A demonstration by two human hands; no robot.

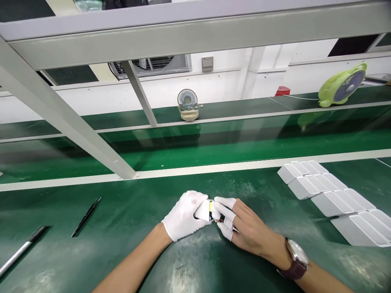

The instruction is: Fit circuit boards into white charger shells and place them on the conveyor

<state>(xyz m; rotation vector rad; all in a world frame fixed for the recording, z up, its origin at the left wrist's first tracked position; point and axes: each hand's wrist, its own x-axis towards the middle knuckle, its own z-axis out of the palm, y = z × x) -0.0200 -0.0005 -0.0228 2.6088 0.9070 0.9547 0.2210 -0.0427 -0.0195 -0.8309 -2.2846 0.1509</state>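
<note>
My left hand (185,215), in a white glove, grips a small white box-shaped part (204,211) just above the green work surface (128,228). A yellow patch shows at the part's open right end. My right hand (247,228) wears white finger cots and a wristwatch (296,258). Its fingertips pinch at that end of the part, where thin wires seem to poke out. Both hands meet at the middle of the bench, close to me.
Several white cases (332,199) lie in overlapping rows at the right. A black pen-like tool (86,216) and a metal rod (23,250) lie at the left. Beyond a white rail runs a green conveyor; a small desk fan (187,104) and a green fan (342,84) stand behind it. A slanted frame post (64,122) crosses the left.
</note>
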